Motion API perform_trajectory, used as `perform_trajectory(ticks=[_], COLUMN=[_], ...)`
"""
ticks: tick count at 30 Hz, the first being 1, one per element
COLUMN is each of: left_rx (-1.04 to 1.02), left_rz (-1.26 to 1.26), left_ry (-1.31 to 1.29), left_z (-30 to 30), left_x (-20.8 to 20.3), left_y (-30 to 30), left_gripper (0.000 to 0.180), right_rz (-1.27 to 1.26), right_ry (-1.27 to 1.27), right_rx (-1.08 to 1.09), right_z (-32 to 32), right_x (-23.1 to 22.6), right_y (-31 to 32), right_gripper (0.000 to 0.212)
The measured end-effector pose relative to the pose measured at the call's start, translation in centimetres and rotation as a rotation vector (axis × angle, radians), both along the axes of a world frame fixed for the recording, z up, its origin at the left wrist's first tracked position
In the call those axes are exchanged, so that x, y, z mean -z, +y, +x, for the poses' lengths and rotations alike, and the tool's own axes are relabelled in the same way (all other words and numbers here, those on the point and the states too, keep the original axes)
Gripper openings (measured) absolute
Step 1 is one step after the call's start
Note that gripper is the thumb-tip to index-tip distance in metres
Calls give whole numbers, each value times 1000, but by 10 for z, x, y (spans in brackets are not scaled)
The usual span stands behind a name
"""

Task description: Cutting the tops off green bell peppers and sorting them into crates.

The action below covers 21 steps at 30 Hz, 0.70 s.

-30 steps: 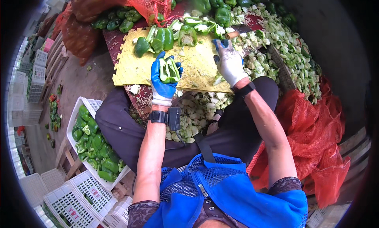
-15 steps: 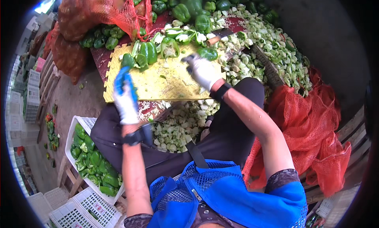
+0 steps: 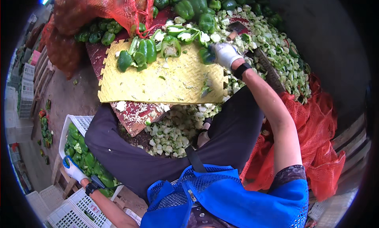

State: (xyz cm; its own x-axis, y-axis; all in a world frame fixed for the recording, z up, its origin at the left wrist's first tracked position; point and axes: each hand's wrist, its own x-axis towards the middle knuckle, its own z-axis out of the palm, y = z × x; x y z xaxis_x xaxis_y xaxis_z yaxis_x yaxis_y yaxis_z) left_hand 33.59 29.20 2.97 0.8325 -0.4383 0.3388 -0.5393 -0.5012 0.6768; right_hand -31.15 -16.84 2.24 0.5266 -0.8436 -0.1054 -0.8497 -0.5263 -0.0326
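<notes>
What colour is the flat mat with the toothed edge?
The flat, tooth-edged mat is yellow, clearest in the head view.

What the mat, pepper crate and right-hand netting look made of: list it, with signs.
Mat: probably foam, matte and textured, judging by its jigsaw-cut edge.
Pepper crate: likely moulded plastic, smooth white, with regular slots in a stiff wall.
Netting: red, open-meshed and softly folded; perhaps synthetic, though the exact fibre is unclear.

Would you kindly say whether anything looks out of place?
Red and green produce, apparently peppers, lies loose on the floor at far left, outside the pepper crate; pale seeds are spilled across the red board.
</notes>
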Motion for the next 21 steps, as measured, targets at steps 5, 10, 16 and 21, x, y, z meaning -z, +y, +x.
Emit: perform_trajectory(ticks=[5, 10, 16, 21], left_rx=[-185, 399, 898, 986], left_rz=[623, -118, -74, -495], left_ry=[-417, 221, 789, 1122], left_z=[-18, -152, -286, -360], left_x=[-11, -94, -28, 29], left_y=[-15, -132, -215, -256], left_gripper=[43, 41, 42, 54], right_rz=[-66, 171, 1155, 1499], right_ry=[54, -469, -1488, -2026], right_rx=[46, 239, 212, -66], right_z=[17, 17, 89, 144], right_x=[22, 43, 37, 0], right_y=[4, -2, 56, 143], right_gripper=[61, 68, 55, 58])
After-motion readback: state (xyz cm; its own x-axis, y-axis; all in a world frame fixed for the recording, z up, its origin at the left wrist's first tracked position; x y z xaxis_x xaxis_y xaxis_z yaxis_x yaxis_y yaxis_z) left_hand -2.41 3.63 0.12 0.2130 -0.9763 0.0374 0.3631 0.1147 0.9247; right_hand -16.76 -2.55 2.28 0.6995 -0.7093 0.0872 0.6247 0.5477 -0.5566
